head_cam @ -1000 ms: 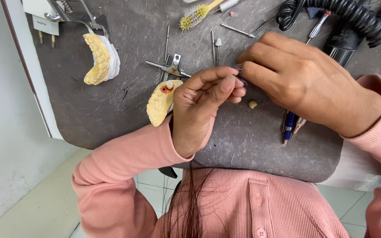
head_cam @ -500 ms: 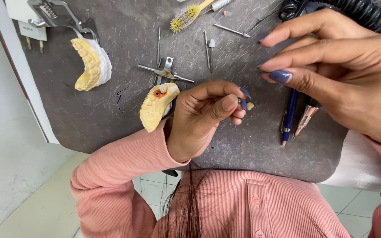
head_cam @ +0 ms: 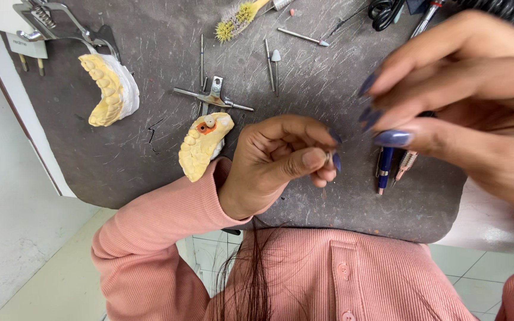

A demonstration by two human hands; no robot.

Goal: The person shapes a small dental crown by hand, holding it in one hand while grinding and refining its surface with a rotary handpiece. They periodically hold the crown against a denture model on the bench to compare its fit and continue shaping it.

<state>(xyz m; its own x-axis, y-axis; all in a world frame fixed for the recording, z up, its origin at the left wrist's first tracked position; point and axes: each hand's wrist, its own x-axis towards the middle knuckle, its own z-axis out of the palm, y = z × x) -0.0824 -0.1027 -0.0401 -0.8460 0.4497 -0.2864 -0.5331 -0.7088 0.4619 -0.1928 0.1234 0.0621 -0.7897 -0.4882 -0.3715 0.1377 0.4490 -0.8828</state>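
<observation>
My left hand is curled over the dark scratched work mat, pinching a tiny pale tooth-like piece between thumb and fingers. My right hand hovers blurred close to the camera on the right, fingers spread apart, nothing visible in it. A yellow dental cast with an orange spot lies just left of my left wrist. A second yellow cast on a white base sits further left near a metal articulator.
Several thin burs and metal tools lie across the middle of the mat, with a small brush at the top. A blue pen and another tool lie under my right hand. Black coiled cable fills the top right.
My right hand has pulled away from my left hand, rising toward the camera with fingers spreading. My left hand keeps its pinch on the small piece and has barely shifted.
</observation>
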